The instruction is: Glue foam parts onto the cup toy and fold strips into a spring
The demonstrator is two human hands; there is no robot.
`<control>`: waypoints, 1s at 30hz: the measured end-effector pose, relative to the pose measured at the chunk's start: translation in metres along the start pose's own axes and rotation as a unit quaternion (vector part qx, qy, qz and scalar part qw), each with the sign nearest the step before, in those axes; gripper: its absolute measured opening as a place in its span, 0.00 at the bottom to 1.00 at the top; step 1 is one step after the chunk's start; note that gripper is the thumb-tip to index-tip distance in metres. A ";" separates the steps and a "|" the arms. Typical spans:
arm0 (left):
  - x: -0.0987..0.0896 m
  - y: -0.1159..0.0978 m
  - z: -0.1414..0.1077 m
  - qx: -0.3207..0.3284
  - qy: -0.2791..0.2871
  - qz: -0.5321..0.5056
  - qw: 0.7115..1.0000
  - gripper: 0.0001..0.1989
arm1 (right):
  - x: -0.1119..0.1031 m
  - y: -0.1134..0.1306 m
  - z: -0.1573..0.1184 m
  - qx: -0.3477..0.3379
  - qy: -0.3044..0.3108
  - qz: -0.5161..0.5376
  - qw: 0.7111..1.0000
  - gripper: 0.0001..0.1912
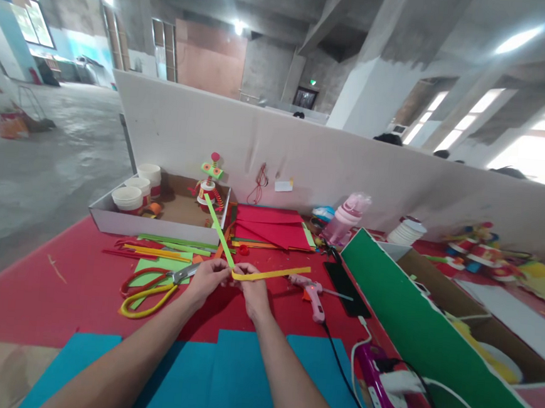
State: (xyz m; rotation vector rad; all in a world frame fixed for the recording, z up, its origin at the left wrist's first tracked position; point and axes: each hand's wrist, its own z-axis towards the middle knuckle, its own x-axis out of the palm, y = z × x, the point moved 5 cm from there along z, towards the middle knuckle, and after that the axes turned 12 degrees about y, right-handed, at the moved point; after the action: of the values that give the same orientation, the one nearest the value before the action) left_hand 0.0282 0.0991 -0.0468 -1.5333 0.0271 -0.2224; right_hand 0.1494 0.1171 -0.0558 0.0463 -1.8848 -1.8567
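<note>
Both hands meet over the table, pinching two paper strips where they join. My left hand [210,279] is closed at the lower end of a light green paper strip [218,228], which points up and away. My right hand [250,285] is closed by the bend of a yellow paper strip [276,273], which runs off to the right. Left of my hands lie scissors [150,285] with red and yellow handles. A pink glue gun [312,295] rests to the right. Whether the strips are glued at the joint cannot be seen.
A white box [152,225] with paper cups [128,198] and a paper figure [210,183] stands back left. Red paper sheets [268,226] lie behind my hands. At right are a phone [348,288], pink bottle [348,216], green panel [422,335] and purple power strip [380,388] with cables.
</note>
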 end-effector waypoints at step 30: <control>0.005 -0.008 -0.003 0.019 0.005 -0.001 1.000 0.12 | -0.006 0.004 0.000 0.006 -0.033 -0.010 0.999 0.14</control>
State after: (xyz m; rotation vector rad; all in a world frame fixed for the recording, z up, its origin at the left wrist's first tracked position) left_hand 0.0316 0.0956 -0.0388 -1.4951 0.0290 -0.2303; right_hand 0.1556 0.1194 -0.0535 0.0072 -1.9471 -1.8805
